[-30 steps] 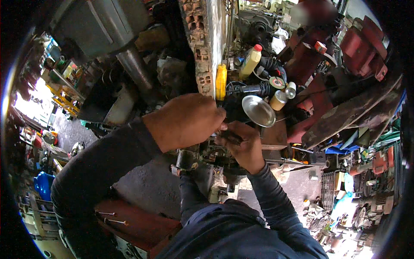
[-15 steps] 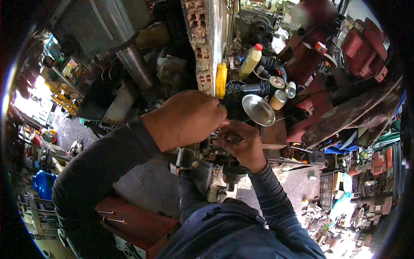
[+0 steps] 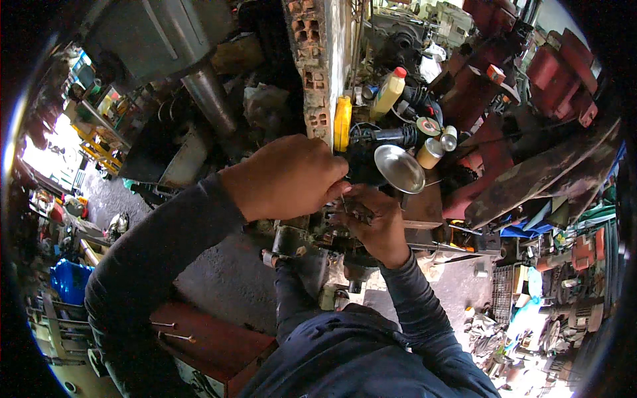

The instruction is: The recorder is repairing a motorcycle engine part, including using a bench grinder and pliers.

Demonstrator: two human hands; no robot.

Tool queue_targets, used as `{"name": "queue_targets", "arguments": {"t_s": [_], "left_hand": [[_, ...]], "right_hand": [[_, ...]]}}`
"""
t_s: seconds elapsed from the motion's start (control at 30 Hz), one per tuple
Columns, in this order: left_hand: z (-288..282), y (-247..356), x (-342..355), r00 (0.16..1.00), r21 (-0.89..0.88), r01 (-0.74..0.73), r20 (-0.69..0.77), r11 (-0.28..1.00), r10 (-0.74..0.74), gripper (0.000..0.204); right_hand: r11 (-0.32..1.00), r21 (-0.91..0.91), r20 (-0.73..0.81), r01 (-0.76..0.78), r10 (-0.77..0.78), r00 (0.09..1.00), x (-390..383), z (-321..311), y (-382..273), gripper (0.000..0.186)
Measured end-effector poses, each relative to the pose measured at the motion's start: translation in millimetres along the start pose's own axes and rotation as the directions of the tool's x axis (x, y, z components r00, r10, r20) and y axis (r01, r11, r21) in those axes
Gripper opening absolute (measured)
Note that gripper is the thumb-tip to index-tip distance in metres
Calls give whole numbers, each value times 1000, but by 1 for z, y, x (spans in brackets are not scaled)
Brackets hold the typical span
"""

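Observation:
My left hand (image 3: 288,178) is closed, its fingertips pinched together against my right hand at the middle of the view. My right hand (image 3: 378,224) curls its fingers around a small dark piece whose kind I cannot make out. A thin, light sliver (image 3: 343,201) shows between the fingertips of both hands; its kind is too small to tell. Right below them sits a greasy metal assembly (image 3: 290,240) with a cylindrical part, partly hidden by the hands. Just beyond my right hand lies a shiny oval metal dish (image 3: 399,169).
Past the dish stand an open can (image 3: 430,154), a yellow bottle (image 3: 342,124) and a pale bottle with a red cap (image 3: 389,93). A rough brick pillar (image 3: 312,73) rises ahead. A red metal cabinet (image 3: 215,341) with two thin tools on top is at lower left.
My left hand has tilted slightly, and the thin sliver shows more plainly between the fingertips. The hands otherwise keep the same place; the surroundings look the same.

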State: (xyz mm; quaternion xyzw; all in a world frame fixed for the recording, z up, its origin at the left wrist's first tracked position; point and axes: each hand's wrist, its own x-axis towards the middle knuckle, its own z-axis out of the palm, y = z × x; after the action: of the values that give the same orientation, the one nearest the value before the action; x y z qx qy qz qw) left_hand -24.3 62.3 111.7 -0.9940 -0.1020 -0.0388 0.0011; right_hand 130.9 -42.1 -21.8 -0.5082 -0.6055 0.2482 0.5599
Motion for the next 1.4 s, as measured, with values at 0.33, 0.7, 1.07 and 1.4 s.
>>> {"name": "queue_targets", "arguments": {"t_s": [0.33, 0.7, 1.07, 1.4], "left_hand": [[5, 8, 5, 951, -145, 305, 1, 941, -308, 33], [1, 8, 0, 996, 92, -73, -35, 993, 77, 23], [-6, -9, 2, 987, 10, -143, 71, 990, 142, 24], [-1, -2, 11, 996, 61, -6, 95, 998, 0, 24]], "right_hand": [[995, 97, -47, -34, 39, 998, -2, 3, 17, 23], [998, 57, 97, -26, 21, 995, 0, -5, 17, 28], [997, 28, 68, 66, -67, 995, 6, -4, 6, 27], [998, -20, 37, -59, 60, 998, 0, -5, 6, 30]]}}
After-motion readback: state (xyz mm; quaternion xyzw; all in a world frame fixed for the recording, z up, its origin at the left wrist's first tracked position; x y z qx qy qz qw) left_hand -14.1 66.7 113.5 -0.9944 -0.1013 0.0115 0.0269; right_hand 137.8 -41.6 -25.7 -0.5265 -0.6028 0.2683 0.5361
